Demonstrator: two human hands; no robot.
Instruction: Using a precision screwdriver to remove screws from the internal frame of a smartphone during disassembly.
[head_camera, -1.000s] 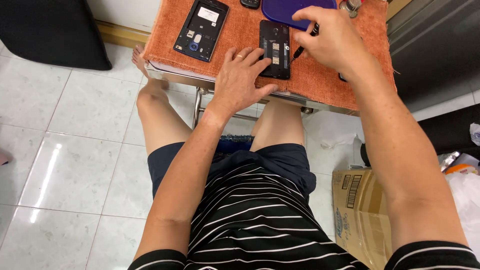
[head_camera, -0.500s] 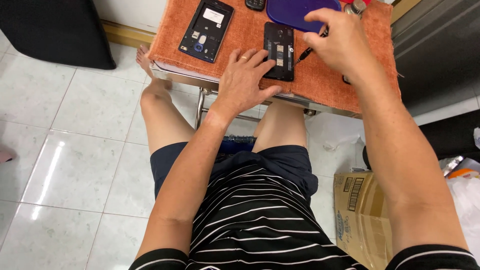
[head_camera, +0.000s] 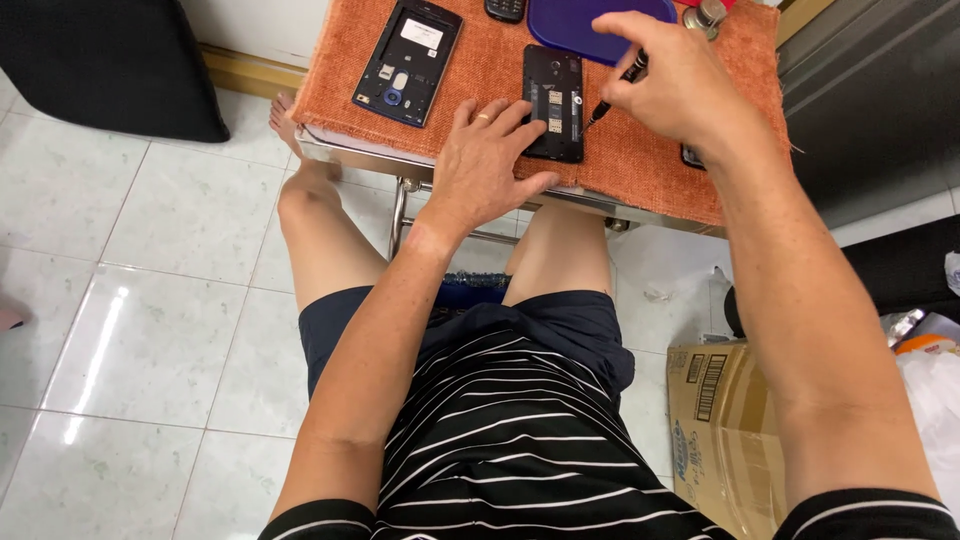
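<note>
An opened black phone (head_camera: 555, 100) with its back removed lies on an orange cloth (head_camera: 480, 60) covering a small table. My left hand (head_camera: 485, 165) rests flat on the cloth, its fingers pressing the phone's left edge. My right hand (head_camera: 675, 85) grips a thin black screwdriver (head_camera: 615, 92) whose tip touches the phone's right side. Farther left lies a second black phone frame (head_camera: 408, 62) with its insides showing.
A dark blue oval lid (head_camera: 590, 22) sits at the table's far edge, with a small dark handset (head_camera: 505, 8) and a metal knob (head_camera: 705, 15) beside it. A cardboard box (head_camera: 720, 420) stands on the tiled floor at right. A black object (head_camera: 110, 65) stands at left.
The view has tilted downward slightly. My right hand has lowered the screwdriver tip onto the phone's right side. My left hand stays on the phone.
</note>
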